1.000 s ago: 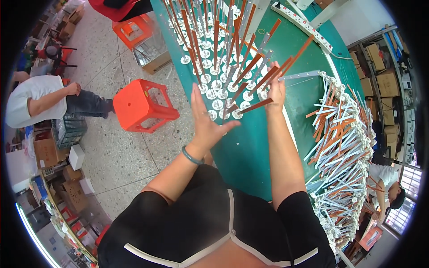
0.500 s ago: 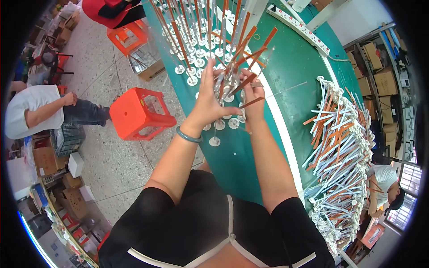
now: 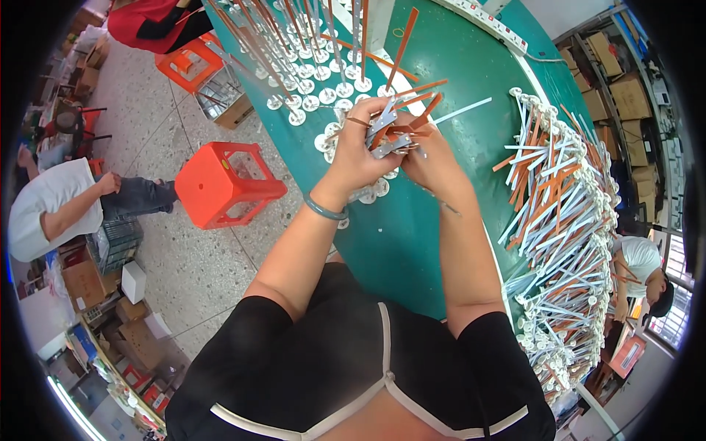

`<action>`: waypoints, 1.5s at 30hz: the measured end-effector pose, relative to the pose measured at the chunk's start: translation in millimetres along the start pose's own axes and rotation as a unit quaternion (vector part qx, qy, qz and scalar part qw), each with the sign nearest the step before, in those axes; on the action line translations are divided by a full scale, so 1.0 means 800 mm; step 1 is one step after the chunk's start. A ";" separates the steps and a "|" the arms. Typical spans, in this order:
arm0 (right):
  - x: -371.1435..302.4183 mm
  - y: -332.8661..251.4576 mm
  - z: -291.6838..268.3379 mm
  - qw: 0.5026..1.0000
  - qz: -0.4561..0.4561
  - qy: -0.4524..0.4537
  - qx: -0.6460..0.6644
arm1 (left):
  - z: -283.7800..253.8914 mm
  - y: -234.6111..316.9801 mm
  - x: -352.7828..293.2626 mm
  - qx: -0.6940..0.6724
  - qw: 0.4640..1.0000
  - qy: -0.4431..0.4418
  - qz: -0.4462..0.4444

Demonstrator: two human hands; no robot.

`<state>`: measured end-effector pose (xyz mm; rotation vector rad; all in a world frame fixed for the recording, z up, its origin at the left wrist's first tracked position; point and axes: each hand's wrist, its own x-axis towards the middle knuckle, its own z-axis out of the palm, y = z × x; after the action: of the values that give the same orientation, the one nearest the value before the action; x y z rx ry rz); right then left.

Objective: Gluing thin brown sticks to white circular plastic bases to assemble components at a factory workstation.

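Both my hands are closed round one bundle of thin brown and silver strips (image 3: 391, 134) above the green table (image 3: 390, 253). My left hand (image 3: 353, 160) wraps the bundle from the left, with a bangle on its wrist. My right hand (image 3: 435, 163) grips it from the right, its fingers partly hidden behind the strips. The strip ends fan out toward me and to the right. Beyond my hands, many similar strips stand upright on white round bases (image 3: 344, 90). More white discs (image 3: 379, 187) lie below my hands.
A large heap of strips with white bases (image 3: 555, 220) lies along the table's right side. A white power strip (image 3: 485, 23) runs along the far side. Left of the table stands a red-orange stool (image 3: 209, 184). Other people (image 3: 62, 202) are at left, far left and right.
My hands have come closer round the bundle, and its strips now tilt with their ends toward me. The right hand has moved from the bundle's side to grip it. The view has shifted slightly.
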<state>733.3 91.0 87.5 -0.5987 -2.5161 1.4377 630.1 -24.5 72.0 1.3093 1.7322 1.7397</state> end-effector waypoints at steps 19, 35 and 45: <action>-0.115 0.025 0.067 0.979 -0.029 0.187 0.081 | 0.012 0.023 0.012 -0.147 0.985 0.010 -0.087; -0.039 0.008 0.050 0.724 0.114 -0.031 0.680 | 0.002 0.052 0.005 -0.316 0.943 -0.094 -0.041; -0.043 0.035 0.047 0.850 0.080 -0.004 0.521 | -0.015 0.062 0.001 -0.314 0.948 -0.047 -0.031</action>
<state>758.2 59.0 45.6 -0.5462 -1.3043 2.4858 637.5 -40.0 119.6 1.0097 1.0119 1.9260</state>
